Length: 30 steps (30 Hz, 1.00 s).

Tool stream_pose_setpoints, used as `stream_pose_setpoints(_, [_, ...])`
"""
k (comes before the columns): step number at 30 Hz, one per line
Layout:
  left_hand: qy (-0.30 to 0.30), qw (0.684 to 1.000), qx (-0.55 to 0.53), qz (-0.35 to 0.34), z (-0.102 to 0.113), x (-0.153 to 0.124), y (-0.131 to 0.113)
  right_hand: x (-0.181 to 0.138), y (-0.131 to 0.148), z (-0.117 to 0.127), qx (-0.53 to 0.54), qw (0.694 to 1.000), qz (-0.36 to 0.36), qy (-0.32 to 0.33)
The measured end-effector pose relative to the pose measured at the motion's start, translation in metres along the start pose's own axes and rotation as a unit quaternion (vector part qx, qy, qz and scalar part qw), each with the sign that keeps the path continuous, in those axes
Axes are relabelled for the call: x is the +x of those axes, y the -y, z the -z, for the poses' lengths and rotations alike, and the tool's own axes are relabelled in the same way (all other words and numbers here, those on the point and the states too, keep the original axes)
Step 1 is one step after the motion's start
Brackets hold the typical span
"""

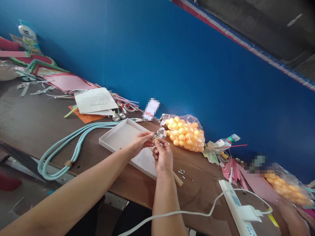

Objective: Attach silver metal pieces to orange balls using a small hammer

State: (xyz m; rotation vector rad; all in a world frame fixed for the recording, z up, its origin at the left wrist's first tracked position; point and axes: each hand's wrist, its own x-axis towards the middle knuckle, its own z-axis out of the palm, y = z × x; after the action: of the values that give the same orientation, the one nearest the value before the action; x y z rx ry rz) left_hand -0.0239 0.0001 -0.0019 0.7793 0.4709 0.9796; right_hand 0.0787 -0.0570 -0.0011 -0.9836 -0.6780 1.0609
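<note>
Both hands meet above the shallow white cardboard tray [123,136] on the dark brown wooden table [36,121]; the left hand [139,142] and right hand [162,156] each keep a narrow fingertip grip on one small shiny silver bead [156,135]; a clear plastic bag of orange balls [184,132] lies just behind.

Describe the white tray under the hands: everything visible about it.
The white tray is a shallow rectangular box, seemingly cardboard, with low upright walls. It lies flat on the brown table, skewed to its edge, and looks empty. A pale teal cord runs by its far left corner. The left hand and right hand hover over its right half, pinching a small shiny piece; whether they touch it is unclear.
</note>
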Motion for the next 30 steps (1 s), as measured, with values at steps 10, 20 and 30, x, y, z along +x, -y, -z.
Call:
stream_pose_setpoints(10, [-0.007, 1.000, 0.022, 0.006, -0.0001, -0.0006, -0.0008, 0.0003, -0.0006, 0.0014, 0.002, 1.000, -0.010, -0.003])
stream_pose_setpoints(20, [-0.022, 0.999, 0.029, 0.023, -0.0006, -0.0005, -0.0017, 0.0011, 0.0005, -0.0001, 0.008, 1.000, -0.024, -0.001])
stream_pose_setpoints(30, [-0.034, 0.998, 0.044, 0.029, -0.0006, -0.0003, -0.0014, -0.0002, 0.0005, -0.0001, 0.000, 1.000, -0.020, -0.001])
